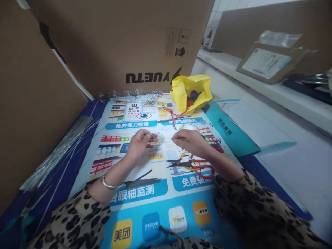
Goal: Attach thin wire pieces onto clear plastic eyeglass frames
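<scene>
My left hand has its fingers pinched at the edge of a small clear, shiny item, perhaps a coil or beads; its exact shape is blurred. Across a short gap to the right, my right hand is closed in a pinch, and what it holds, if anything, is too small to make out. Below my right hand, pliers or scissors with red and yellow handles lie on the printed sheet. Red cord and a clear ring-like loop lie beyond that hand.
An open yellow bag with coloured balls stands at the back right, beside a teal box flap. Large cardboard walls off the back and left. Silvery strands lie at left. A package rests on the right ledge.
</scene>
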Tool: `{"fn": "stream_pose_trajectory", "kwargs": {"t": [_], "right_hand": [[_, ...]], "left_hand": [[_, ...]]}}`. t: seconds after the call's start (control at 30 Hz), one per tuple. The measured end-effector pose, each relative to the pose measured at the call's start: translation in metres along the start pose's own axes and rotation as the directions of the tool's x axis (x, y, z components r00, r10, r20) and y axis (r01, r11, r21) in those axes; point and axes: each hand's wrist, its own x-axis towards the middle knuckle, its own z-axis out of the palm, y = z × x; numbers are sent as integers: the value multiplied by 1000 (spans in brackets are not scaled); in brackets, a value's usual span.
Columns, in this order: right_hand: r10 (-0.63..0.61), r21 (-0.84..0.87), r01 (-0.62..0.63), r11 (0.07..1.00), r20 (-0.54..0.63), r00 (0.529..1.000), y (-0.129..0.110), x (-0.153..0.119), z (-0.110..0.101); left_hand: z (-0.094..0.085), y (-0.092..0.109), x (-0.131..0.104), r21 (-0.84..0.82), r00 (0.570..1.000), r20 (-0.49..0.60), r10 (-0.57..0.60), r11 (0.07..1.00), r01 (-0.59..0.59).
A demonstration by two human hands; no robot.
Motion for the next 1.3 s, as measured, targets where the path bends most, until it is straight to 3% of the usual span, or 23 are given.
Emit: {"fn": "stream_pose_trajectory", "kwargs": {"t": [0.13,0.2,0.3,0.43,0.57,0.7,0.8,0.87,1.0,1.13,1.3], "right_hand": [[17,-152,3,988,131,991,24,-45,-26],[33,-259,21,966,202,979,34,-68,-29],[-16,-362,92,928,208,978,42,-90,-27],[-93,-444,192,875,234,968,43,-96,-18],[-91,-495,200,845,236,967,44,-96,-11],[-95,-473,178,863,195,976,47,-103,-19],[-84,-438,104,893,65,994,54,-116,-34],[-15,-438,-10,899,-54,998,64,-127,-45],[227,-479,-333,812,-267,937,89,-150,-56],[352,-497,-481,723,-335,874,107,-160,-54],[381,-511,-507,694,-337,861,113,-155,-49]], "left_hand": [[-1,-1,3,-22,1000,-3,-30,999,30],[-2,-2,4,-30,999,-17,-33,999,33],[-2,-3,5,-42,999,-35,-32,999,30],[-2,-3,5,-56,998,-52,-34,998,31],[-3,-2,5,-50,998,-45,-42,998,39],[-4,-3,6,-63,998,-40,-40,997,38],[-5,-3,7,-75,998,-60,-25,997,21],[-5,-3,7,-80,998,-65,-17,997,12],[-5,-2,6,-88,997,-71,-24,996,18],[-5,-1,5,-89,998,-67,-16,996,10],[-5,-2,5,-91,998,-61,-8,996,2]]}}
